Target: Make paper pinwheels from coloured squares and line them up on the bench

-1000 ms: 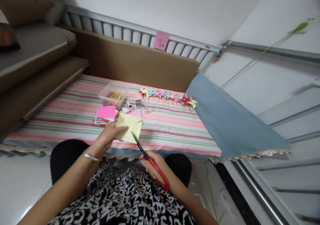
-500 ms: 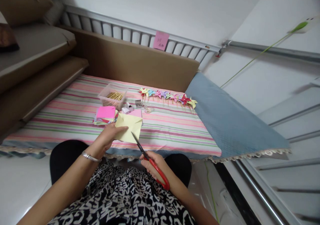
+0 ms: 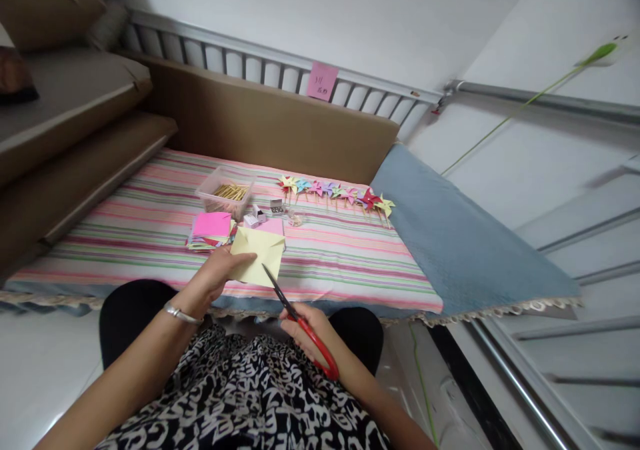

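Virtually nothing had shifted: I saw the left hand [image 3: 220,271] pinching yellow paper [image 3: 265,249] near the striped cloth [image 3: 345,263]'s front edge, the right hand [image 3: 306,327] gripping scissors [image 3: 283,298] overlapping the paper; work seemed paused.

Only Very Slight Shift of the Yellow Paper [image 3: 259,242]

Compared with one second ago, moved the sheet in the left hand [image 3: 219,271] by just a trace toward the left. Also shifted the right hand [image 3: 323,327] at its fingers, very slightly leftward. Cannot be fully sure, with difference so small.
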Available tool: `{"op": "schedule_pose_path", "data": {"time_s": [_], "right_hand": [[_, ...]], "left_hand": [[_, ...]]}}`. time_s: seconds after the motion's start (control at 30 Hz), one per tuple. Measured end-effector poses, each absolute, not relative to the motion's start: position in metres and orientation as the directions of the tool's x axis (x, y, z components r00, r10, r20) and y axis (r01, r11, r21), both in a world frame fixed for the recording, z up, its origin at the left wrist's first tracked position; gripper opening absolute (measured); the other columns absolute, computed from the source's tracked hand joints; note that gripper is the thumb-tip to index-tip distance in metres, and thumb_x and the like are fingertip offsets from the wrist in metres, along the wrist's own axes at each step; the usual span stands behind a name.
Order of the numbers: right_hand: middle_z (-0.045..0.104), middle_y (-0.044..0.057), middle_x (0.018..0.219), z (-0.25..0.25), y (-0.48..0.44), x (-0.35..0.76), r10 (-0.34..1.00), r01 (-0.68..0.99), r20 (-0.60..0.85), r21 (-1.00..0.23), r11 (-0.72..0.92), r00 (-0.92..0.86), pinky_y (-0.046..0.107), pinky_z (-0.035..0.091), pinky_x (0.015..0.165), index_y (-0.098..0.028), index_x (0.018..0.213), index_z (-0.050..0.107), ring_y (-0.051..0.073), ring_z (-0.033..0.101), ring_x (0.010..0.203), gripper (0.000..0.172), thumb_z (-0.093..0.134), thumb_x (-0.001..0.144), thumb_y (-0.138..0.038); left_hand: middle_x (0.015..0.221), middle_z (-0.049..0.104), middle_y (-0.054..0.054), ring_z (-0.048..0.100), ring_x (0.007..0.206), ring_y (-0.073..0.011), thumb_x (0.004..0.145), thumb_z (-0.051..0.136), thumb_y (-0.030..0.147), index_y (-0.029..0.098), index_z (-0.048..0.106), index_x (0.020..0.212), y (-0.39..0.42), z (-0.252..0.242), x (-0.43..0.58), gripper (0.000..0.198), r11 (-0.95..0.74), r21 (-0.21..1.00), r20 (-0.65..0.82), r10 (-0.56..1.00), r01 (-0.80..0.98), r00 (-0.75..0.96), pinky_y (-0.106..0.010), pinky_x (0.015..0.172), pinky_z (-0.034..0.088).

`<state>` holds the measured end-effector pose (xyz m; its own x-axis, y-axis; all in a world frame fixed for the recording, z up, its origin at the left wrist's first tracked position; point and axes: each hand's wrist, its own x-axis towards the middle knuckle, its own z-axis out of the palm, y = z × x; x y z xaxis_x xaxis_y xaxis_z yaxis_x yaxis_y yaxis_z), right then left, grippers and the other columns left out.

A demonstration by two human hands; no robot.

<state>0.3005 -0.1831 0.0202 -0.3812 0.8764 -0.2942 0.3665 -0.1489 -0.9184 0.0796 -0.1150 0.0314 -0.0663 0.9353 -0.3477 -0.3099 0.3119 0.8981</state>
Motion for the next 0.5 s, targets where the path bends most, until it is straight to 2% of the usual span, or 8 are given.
{"op": "schedule_pose_path", "data": {"time_s": [0.5], "right_hand": [[0.042, -0.006, 0.054, 0.0251, -0.1845, 0.3000, 0.875, 0.409, -0.289, -0.905, -0.118, -0.388, 0.019, 0.029, 0.045, -0.018, 0.085, 0.060, 0.007, 0.037, 0.044, 0.016, 0.058, 0.082, -0.034]], "left_hand": [[0.071, 0.074, -0.008, 0.065, 0.056, -0.0181, 0.050, 0.084, 0.026, 0.009, 0.070, 0.086, -0.1157, 0.0307, 0.0797, 0.043, 0.315, 0.899, -0.350, 0.935, -0.304, -0.065, -0.026, 0.052, 0.048]]}}
